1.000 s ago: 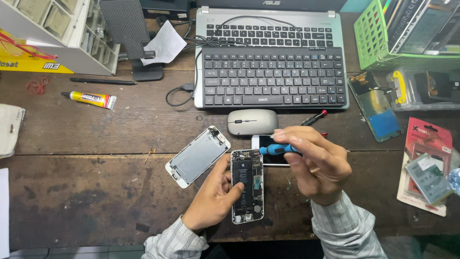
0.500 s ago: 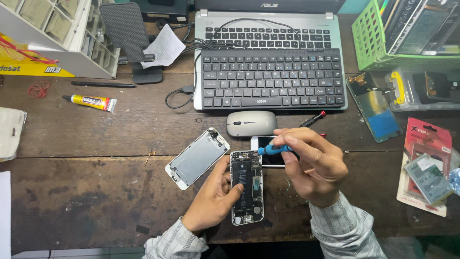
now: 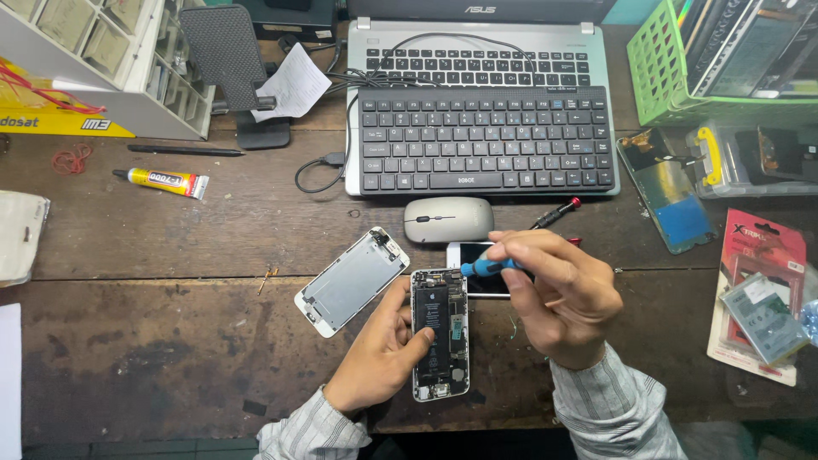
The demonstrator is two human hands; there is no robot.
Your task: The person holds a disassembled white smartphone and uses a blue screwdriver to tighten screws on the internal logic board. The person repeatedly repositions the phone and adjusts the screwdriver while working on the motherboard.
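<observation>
Head view: an opened phone (image 3: 440, 334) is seen lying face down on the dark wooden surface (image 3: 153, 358), its battery and inner parts exposed. It is steadied by the left hand (image 3: 381, 353), whose thumb is pressed on the battery area while the fingers (image 3: 399, 300) are curled against the phone's left edge. A blue-handled screwdriver (image 3: 487, 267) is pinched between the closed fingers of the right hand (image 3: 558, 296), and its tip is pointed at the phone's upper right corner; whether the tip touches cannot be told.

Just left of the phone, a detached screen panel (image 3: 352, 279) is laid at a slant, back side up. A 2nd white phone (image 3: 477, 271) is partly hidden under the right hand. A grey mouse (image 3: 448, 219) sits just above, and behind it a black keyboard (image 3: 486, 140) is rested on a laptop (image 3: 477, 51). A red-tipped tool (image 3: 555, 212) lies beside the mouse. A glue tube (image 3: 162, 180) is placed far left, well apart. A green basket (image 3: 673, 77) and packaged parts (image 3: 758, 290) are kept at the right.
</observation>
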